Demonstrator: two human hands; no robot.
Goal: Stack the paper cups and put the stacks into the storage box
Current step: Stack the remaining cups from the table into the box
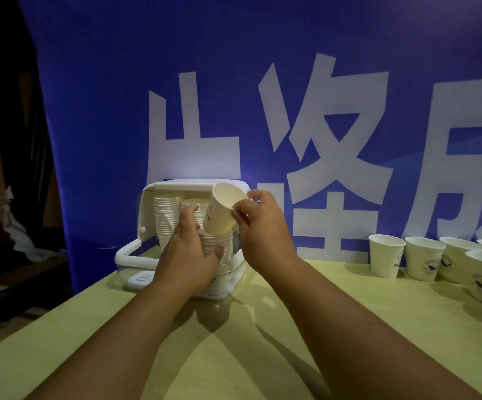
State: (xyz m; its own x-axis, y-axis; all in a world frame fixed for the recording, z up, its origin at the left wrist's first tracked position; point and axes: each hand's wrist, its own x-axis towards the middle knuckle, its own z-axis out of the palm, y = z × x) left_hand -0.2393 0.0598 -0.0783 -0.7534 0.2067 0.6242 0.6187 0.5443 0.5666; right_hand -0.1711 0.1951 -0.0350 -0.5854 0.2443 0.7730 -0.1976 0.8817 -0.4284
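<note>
Right hand (258, 223), centre of frame: grip pinching a single pale cream paper cup (223, 210) by its lower wall, thumb on one side and fingertips on the other. Cup is tilted, mouth toward upper left. Its base sits over the front stack of nested paper cups (218, 241), not yet seated in it.

Left hand (187, 249), just left of centre: set against that front stack, thumb spread out low, fingers up along the near side. The back of the hand hides the contact, so I cannot tell whether the grip wraps the stack or only braces it.

The stack stands in a white plastic storage box (130, 255) with its lid raised behind. Further rear stacks of cups (166, 215) stand inside, upper left of the hands.

Loose printed paper cups (385, 255) stand upright in a row at the right edge of the frame on the yellow-green tabletop (234, 342), well apart from the box. A blue banner with large white characters (118, 111) hangs behind.

Doing the step well (judgement):
- Bring the cup upright first, centre its base over the top rim, then lower it straight. A tilted entry would likely catch the rim and tip the stack.
- Brace the stack with the left hand.
- Pinch lightly, since the thin wall dents.
- Press only until the rims nest.
- Loose cups remain, so the task looks unfinished.
</note>
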